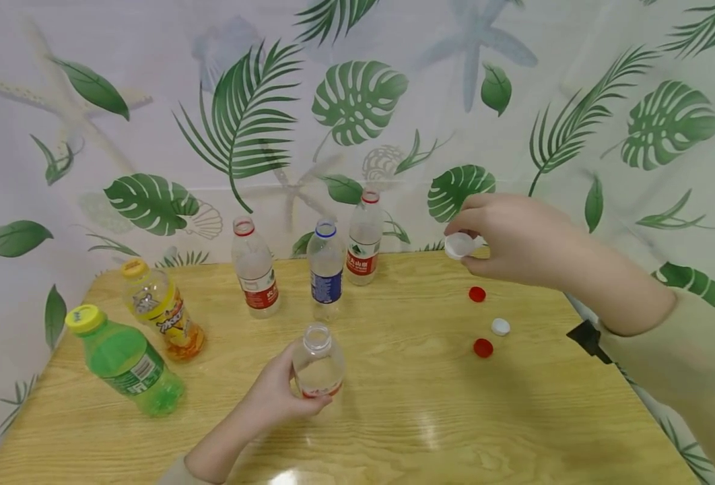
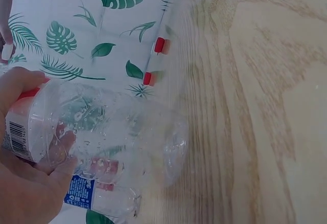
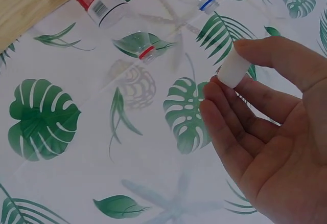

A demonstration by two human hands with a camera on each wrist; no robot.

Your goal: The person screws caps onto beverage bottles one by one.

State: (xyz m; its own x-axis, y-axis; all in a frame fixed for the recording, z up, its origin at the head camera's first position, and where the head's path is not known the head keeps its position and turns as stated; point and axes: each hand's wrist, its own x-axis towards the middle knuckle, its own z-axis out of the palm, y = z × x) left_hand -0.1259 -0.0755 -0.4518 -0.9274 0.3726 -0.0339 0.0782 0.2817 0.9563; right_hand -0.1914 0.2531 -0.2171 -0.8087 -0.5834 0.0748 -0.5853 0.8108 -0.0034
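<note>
In the head view my left hand (image 1: 275, 394) grips a clear plastic bottle (image 1: 320, 369) with a bare, capless neck. The left wrist view shows that bottle tilted, its white-and-red label (image 2: 20, 129) under the fingers and its base close to the wood. My right hand (image 1: 505, 236) is raised at the right, pinching a white bottle cap (image 1: 458, 245) between thumb and fingertips. Its hollow side faces the head camera. Below this hand, a red cap (image 1: 477, 294), a white cap (image 1: 501, 327) and another red cap (image 1: 483, 347) lie on the table.
Behind the left hand stand three capless bottles: one red-labelled (image 1: 257, 286), one blue-labelled (image 1: 326, 283), another red-labelled (image 1: 363, 249). A capped green bottle (image 1: 127, 364) and a capped orange-drink bottle (image 1: 166, 313) stand at the left. A leaf-patterned cloth (image 1: 394, 155) hangs behind the wooden table (image 1: 406, 404).
</note>
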